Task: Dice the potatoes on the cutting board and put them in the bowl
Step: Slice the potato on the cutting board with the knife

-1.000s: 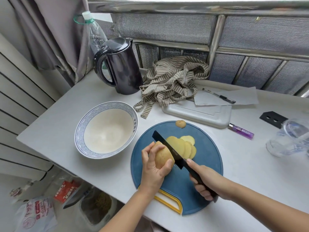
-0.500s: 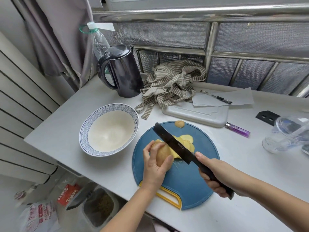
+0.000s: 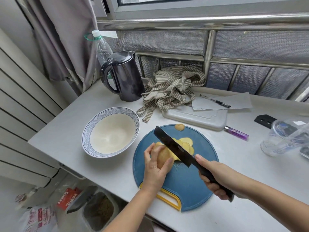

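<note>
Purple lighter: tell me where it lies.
In the head view, the purple lighter lies right of the blue cutting board, just beside the white board's near right corner.

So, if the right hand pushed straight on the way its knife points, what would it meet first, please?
Likely the bowl, at its right rim, then the kettle; the knife looks raised over the potato, though depth is unclear.

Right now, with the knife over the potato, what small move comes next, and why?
Probably lower the black-bladed knife through the yellow-skinned potato for another slice: the left hand grips the uncut part, the right hand holds the blade above it, and cut slices lie fanned beside it.
</note>
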Demonstrator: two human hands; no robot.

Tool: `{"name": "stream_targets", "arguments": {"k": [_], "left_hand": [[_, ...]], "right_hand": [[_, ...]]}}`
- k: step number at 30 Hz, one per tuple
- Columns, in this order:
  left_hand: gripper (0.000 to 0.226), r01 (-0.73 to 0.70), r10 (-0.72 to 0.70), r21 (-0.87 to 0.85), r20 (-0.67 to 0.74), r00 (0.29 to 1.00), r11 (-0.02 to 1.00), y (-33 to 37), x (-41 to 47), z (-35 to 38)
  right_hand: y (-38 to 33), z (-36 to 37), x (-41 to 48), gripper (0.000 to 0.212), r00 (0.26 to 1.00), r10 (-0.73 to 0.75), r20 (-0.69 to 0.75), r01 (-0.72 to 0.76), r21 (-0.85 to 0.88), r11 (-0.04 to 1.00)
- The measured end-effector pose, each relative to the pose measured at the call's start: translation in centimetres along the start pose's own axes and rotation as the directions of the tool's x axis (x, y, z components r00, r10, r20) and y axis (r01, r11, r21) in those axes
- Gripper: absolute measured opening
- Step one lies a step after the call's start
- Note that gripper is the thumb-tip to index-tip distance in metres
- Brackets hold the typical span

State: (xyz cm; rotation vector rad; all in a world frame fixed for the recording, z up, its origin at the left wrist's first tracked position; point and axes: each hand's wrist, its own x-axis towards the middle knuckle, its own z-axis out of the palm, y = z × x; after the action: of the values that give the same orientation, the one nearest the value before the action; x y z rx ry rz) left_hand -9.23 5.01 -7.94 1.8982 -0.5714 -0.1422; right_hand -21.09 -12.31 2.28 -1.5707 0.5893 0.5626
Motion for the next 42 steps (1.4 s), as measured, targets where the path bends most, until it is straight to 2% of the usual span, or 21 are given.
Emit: {"name": "stream_targets", "arguments": {"k": [13,24,42], "left_hand": [[0.043,-0.004,0.004,0.002,-0.023,1.000,1.000,-0.08,0.22,-0.11],[0.038,-0.029,0.029,-0.003,-0.047,0.998,1.000,-0.08,0.07,0.38],[0.037,-0.077,0.079,0.027,-0.104,0.991,0.997,-0.41,0.11,0.79]], "right_hand": [[0.39,0.20,0.03,0.060,1.000,0.010,0.018,-0.011,0.027,1.000],[0.45,0.66,-0.17,0.061,1.000,-0.004,-0.018,0.004,-0.016,1.000],[0.77,0.43,0.64,0.062,0.999,0.008,0.032,-0.007,-0.031,0.999]]}}
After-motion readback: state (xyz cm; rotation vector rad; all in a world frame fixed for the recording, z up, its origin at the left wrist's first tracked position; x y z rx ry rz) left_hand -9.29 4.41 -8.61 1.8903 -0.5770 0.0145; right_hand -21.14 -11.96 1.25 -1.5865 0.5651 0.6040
